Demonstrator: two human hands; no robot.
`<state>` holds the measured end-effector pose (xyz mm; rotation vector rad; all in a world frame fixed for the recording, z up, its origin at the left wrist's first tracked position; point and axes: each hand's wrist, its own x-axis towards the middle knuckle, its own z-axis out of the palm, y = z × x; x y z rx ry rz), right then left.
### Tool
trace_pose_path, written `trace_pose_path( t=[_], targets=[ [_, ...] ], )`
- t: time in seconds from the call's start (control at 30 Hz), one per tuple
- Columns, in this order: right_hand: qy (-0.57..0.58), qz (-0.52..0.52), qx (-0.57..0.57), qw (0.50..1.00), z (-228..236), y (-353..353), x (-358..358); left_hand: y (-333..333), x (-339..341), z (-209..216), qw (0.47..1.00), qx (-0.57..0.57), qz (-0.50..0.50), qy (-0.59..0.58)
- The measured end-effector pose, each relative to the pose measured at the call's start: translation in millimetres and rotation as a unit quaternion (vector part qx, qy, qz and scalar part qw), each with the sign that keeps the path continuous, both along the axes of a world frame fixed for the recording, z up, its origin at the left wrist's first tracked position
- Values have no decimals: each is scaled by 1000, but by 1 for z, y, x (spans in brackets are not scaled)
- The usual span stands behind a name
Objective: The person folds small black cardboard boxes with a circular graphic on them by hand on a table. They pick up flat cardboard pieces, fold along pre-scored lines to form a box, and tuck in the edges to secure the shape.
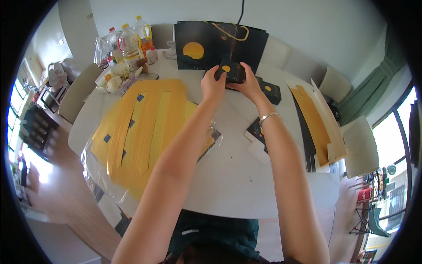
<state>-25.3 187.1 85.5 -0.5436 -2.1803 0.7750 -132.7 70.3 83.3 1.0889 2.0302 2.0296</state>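
Both of my arms reach out over the white table to a small black box (234,74) with a golden round print. My left hand (214,82) grips its left side, thumb on the near face. My right hand (251,84) closes on its right side. Just behind the box stands a large black gift bag (220,48) with a golden moon and a yellow cord handle. To the right of my right hand lies another black box (269,91) with the same print. Partly hidden by my right forearm are dark printed pieces (256,131) and a white one.
Yellow folded cardboard sheets (147,127) on clear plastic film cover the table's left. Long cardboard pieces (314,123) lie at the right edge. Oil bottles (129,42) and white flowers (115,82) stand at the back left. Chairs (360,143) surround the table.
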Motion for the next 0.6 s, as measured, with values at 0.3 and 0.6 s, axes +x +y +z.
trace_pose_path(
  t=[0.3,0.6],
  targets=[
    [-75,2,36,997,-17,24,-90,37,-86,-28,998,-53,16,9],
    [-46,-70,182,980,-30,16,-70,43,-93,-66,983,-152,98,13]
  ],
)
